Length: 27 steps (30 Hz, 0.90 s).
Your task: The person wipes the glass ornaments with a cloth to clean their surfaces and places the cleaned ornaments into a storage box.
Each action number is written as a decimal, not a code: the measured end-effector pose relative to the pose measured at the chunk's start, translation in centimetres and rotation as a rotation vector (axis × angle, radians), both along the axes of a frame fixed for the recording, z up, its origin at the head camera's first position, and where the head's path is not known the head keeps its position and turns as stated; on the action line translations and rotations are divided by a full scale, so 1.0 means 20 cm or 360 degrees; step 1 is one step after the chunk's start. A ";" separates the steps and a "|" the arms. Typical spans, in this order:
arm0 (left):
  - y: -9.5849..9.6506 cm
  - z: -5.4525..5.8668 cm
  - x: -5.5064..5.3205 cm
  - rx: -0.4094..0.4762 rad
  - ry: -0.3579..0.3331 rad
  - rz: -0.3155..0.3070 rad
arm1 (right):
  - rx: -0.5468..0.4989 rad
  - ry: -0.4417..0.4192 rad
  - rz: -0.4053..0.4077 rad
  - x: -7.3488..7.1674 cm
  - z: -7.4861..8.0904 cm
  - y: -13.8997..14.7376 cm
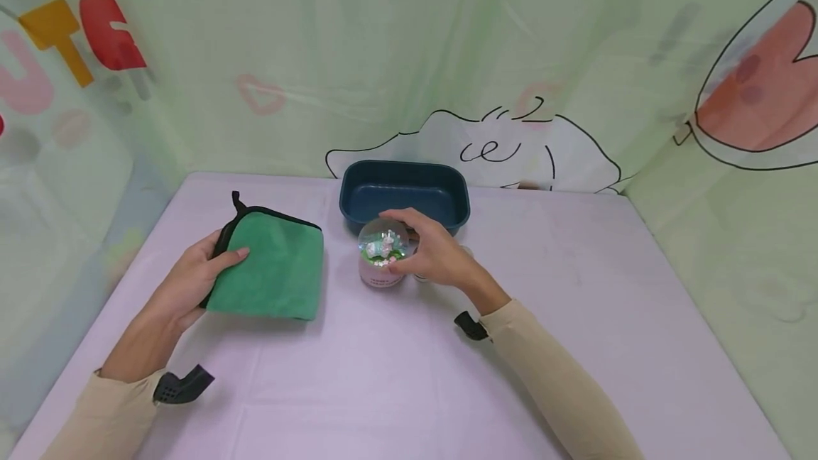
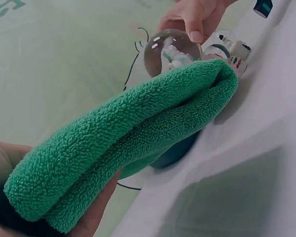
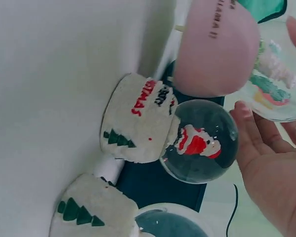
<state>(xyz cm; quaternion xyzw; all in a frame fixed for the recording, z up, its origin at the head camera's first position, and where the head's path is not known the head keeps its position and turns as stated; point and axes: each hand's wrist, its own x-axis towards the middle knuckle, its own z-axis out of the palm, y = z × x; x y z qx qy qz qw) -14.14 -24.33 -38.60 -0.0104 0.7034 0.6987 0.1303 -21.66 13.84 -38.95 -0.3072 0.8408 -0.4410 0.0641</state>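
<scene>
Pink at its base, a snow globe (image 1: 378, 275) is upright between the thumb and curved fingers of the right hand (image 1: 441, 250). The thumb lies on the near side and the other fingers reach round the dome, parted by just its width (a small pale figure shows inside the glass). Whether the base touches the table (image 1: 358, 389) I cannot tell.

Close beside it are two white globes (image 3: 138, 118) with green trees on their bases, mostly hidden behind that hand in the head view. To the left, the left hand (image 1: 194, 272) pinches a folded green cloth (image 1: 275, 265), thumb on top, fingers underneath. Behind the pink-based globe sits a dark blue basin (image 1: 409, 187), before a pale green curtain (image 1: 358, 55).
</scene>
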 end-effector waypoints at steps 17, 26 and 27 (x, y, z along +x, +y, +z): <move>0.06 0.00 0.00 0.0198 0.0109 -0.0002 | -0.0760 -0.0586 0.0109 0.08 0.06 -0.02; 0.07 0.00 0.01 0.0242 0.0115 -0.0011 | -0.0770 -0.0682 0.0009 0.09 0.05 -0.05; 0.07 0.00 0.01 0.0244 0.0117 -0.0012 | -0.0765 -0.0678 0.0018 0.10 0.05 -0.05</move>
